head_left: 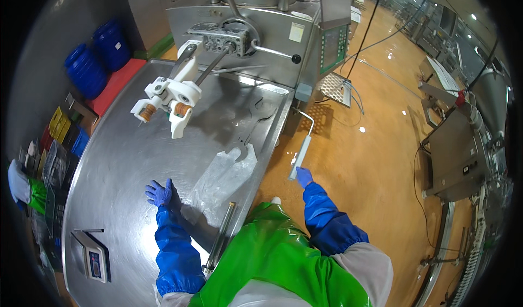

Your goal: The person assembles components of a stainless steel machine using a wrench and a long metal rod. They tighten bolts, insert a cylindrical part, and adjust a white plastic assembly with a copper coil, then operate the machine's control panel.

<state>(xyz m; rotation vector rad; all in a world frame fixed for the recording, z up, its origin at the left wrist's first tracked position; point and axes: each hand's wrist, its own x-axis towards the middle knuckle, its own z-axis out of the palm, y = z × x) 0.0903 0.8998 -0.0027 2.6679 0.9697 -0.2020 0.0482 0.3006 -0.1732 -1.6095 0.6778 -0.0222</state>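
Observation:
My left hand (pixel 158 192), in a purple glove, is open with fingers spread, over the steel table (pixel 125 165) and apart from the loose things on it. My right hand (pixel 304 177), also gloved, is closed at the lower end of a grey lever (pixel 301 157) beside the table's right edge; its fingers are partly hidden. The lever's bent rod runs up to a large steel machine (pixel 283 56). Between my hands lies a crumpled clear plastic bag (pixel 226 176). A white twin-roller fitting (pixel 177 92) on the machine's arm overhangs the table.
A small scale (pixel 93 257) sits at the table's near left. Flat metal wrenches (pixel 262 108) lie near the machine. Two blue barrels (pixel 87 71) stand at the far left. A control screen (pixel 331 48) and a perforated step (pixel 334 89) are right of the machine. Cables hang over the orange floor (pixel 376 160).

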